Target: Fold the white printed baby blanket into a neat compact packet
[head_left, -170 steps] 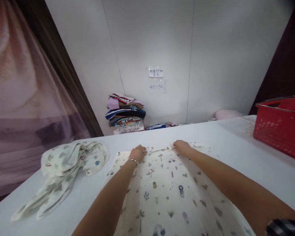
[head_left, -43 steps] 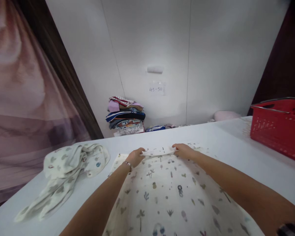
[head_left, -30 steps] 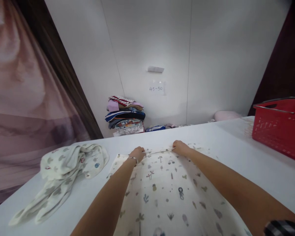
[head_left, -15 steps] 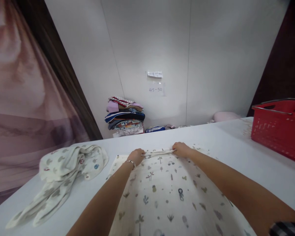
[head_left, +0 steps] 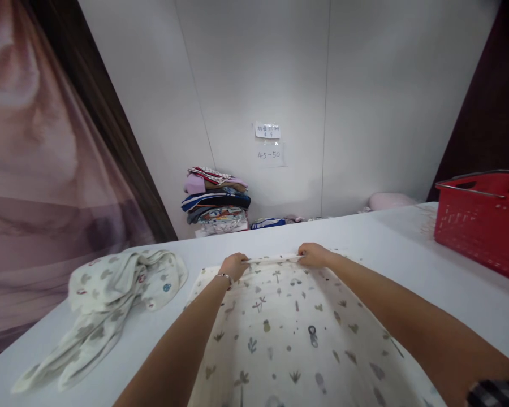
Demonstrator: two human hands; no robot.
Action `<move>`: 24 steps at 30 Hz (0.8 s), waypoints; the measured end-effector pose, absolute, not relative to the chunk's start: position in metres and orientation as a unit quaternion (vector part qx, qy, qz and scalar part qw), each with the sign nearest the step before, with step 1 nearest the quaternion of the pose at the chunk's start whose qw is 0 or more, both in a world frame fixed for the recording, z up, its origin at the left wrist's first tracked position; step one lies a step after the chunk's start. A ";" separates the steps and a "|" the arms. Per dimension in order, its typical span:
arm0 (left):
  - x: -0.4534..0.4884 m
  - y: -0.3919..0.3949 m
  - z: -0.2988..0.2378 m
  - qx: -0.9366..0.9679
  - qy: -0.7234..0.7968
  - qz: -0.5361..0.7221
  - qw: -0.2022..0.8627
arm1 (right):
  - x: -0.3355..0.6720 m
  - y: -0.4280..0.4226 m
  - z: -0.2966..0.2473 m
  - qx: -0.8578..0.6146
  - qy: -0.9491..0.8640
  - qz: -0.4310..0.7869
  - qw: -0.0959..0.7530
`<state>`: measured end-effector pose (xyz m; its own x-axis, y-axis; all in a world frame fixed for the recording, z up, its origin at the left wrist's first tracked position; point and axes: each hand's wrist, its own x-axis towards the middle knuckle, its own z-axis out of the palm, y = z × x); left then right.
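A thin white cloth (head_left: 280,333) printed with small plants and animals lies on the table, stretching from its middle toward me. At the cloth's far edge my left hand (head_left: 234,267), with a bracelet at the wrist, pinches the fabric. My right hand (head_left: 313,254) grips the same edge a little to the right. Between the two hands that edge is drawn into a narrow, taut fold. More of the printed cloth shows flat beyond and beside the hands. Fingertips are partly hidden in the fabric.
To the left lies a crumpled white printed cloth (head_left: 110,305) on the white table (head_left: 390,249). A red plastic basket (head_left: 479,229) stands at the right. Behind the table are a pile of folded clothes (head_left: 216,200) and a pink item (head_left: 390,200). Paper signs (head_left: 271,154) hang on the wall.
Both hands have stayed in nearly the same place, still holding the cloth. The fold between them looks slightly tighter and higher. The other things have not moved.
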<state>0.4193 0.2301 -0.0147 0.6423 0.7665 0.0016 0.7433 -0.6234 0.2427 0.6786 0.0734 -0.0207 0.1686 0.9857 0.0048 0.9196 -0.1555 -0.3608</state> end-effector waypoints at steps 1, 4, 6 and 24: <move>0.422 0.231 -0.014 0.896 0.428 0.045 0.110 | 0.680 0.076 -0.019 -0.759 -0.623 0.128 0.139; 0.429 0.233 -0.011 0.886 0.451 0.026 0.106 | 0.685 0.083 -0.017 -0.780 -0.593 0.135 0.149; 0.434 0.232 -0.008 0.882 0.460 0.014 0.105 | 0.689 0.087 -0.019 -0.796 -0.574 0.121 0.149; 0.440 0.233 -0.006 0.881 0.438 -0.111 0.139 | 0.686 0.093 -0.023 -0.797 -0.583 0.154 0.041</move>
